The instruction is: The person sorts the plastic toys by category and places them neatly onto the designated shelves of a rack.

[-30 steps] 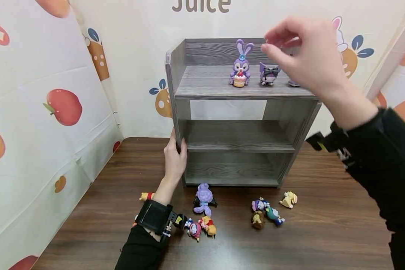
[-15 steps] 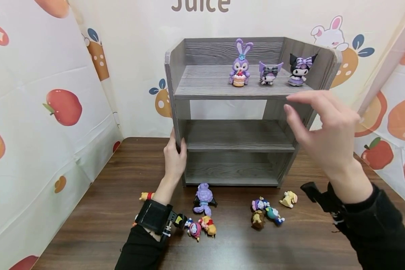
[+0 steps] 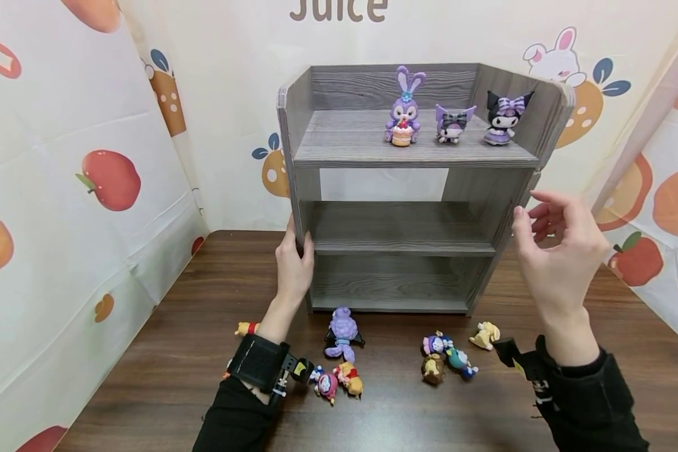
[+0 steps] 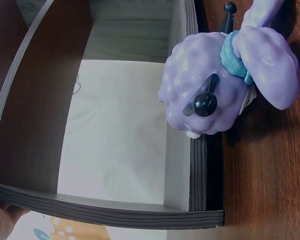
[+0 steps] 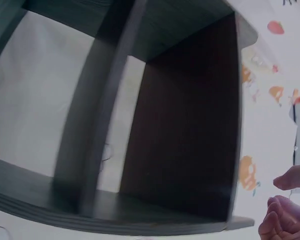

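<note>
In the head view a grey wooden shelf unit (image 3: 373,158) stands on the brown table. My left hand (image 3: 294,267) holds its left side panel, thumb in front and the other fingers behind it. My right hand (image 3: 565,251) is raised beside the right panel, fingers loosely bent with nothing between them. Three figurines stand on the top tier: a purple rabbit with a cake (image 3: 402,119), a small purple-eared one with a dark bow (image 3: 451,124), and a black-hooded one with a striped bow (image 3: 503,122). The two lower tiers show bare boards.
A purple sheep-like figurine (image 4: 200,75) lies before the shelf's left front. Nearby on the table (image 3: 384,414) lie a yellow bear in red (image 3: 349,380) and a pink figurine (image 3: 326,386). Farther right are a brown one (image 3: 432,369), a teal one (image 3: 460,361) and a pale yellow one (image 3: 486,336).
My right hand has come down from over the top tier to beside the right panel, uncovering the black-hooded figurine. The left hand keeps its place on the left panel.
</note>
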Motion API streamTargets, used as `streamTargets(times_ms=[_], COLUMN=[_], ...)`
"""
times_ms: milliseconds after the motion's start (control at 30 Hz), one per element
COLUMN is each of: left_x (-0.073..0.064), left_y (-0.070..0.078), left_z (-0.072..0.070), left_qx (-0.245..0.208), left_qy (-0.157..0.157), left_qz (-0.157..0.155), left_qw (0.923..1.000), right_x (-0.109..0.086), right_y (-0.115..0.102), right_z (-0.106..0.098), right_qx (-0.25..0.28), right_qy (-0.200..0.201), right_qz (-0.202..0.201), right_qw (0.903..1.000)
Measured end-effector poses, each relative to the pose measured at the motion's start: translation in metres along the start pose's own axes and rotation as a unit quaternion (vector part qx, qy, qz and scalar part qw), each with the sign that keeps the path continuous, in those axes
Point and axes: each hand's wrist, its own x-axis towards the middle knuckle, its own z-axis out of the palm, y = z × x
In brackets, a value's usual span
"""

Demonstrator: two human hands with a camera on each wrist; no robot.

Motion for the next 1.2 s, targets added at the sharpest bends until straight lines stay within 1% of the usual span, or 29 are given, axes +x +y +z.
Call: streamTargets(times_ms=[100,233,400,533,767,967,1067,1200], left_x=[0.000,0.000,0.000,0.000,0.000,-0.001,-0.001,-0.001], left_y=[0.000,0.000,0.000,0.000,0.001,0.001,0.000,0.000], left_z=[0.000,0.000,0.001,0.001,0.000,0.000,0.000,0.000], left_qx=[0.000,0.001,0.000,0.000,-0.005,-0.003,0.001,0.001], left_qy=[0.001,0.002,-0.001,0.000,0.001,-0.001,-0.001,-0.001], left_qz=[0.001,0.001,0.000,-0.002,-0.001,-0.004,-0.007,-0.008], left_qw=[1.0000,1.0000,1.0000,1.0000,1.0000,1.0000,1.0000,1.0000], right_x=[-0.008,-0.018,-0.028,-0.034,-0.043,-0.051,-0.054,-0.057], right_y=[0.011,0.026,0.041,0.053,0.072,0.081,0.084,0.087], right_z=[0.001,0.003,0.007,0.012,0.018,0.025,0.029,0.031], right_qx=[-0.021,-0.048,-0.064,-0.068,-0.062,-0.051,-0.056,-0.058], right_qy=[-0.006,-0.011,-0.026,-0.055,-0.117,-0.167,-0.176,-0.162], right_qz=[0.035,0.080,0.112,0.134,0.159,0.158,0.152,0.144], right_qw=[0.9991,0.9956,0.9914,0.9871,0.9783,0.9719,0.9711,0.9745])
